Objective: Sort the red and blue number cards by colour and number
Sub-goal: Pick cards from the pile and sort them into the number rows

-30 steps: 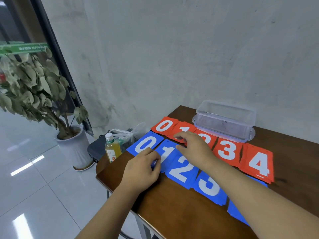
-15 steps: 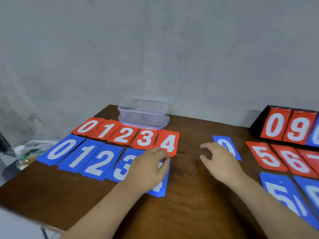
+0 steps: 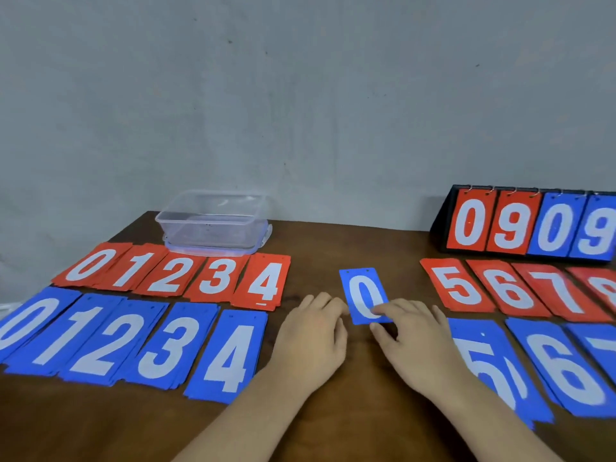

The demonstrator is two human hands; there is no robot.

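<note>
A lone blue 0 card (image 3: 364,293) lies flat on the brown table (image 3: 320,248) between the two groups of piles. My right hand (image 3: 415,340) has its index finger across the card's lower right corner and its thumb at the bottom edge, pinching it. My left hand (image 3: 311,340) lies palm down beside it, loosely curled fingertips touching the card's left edge. On the left are red piles 0 to 4 (image 3: 173,273) and, in front of them, blue piles 0 to 4 (image 3: 133,341). To the right lie red piles from 5 upward (image 3: 506,288) and blue piles from 5 upward (image 3: 546,365).
A clear plastic container (image 3: 213,223) stands at the back left, just behind the red piles. A black flip scoreboard (image 3: 533,225) showing 0 9 0 9 stands at the back right. A grey wall runs behind the table.
The view has swung right from the left piles. My left hand left the blue 4 pile and came to the lone blue 0 card. My right hand slid onto that card's lower corner.
</note>
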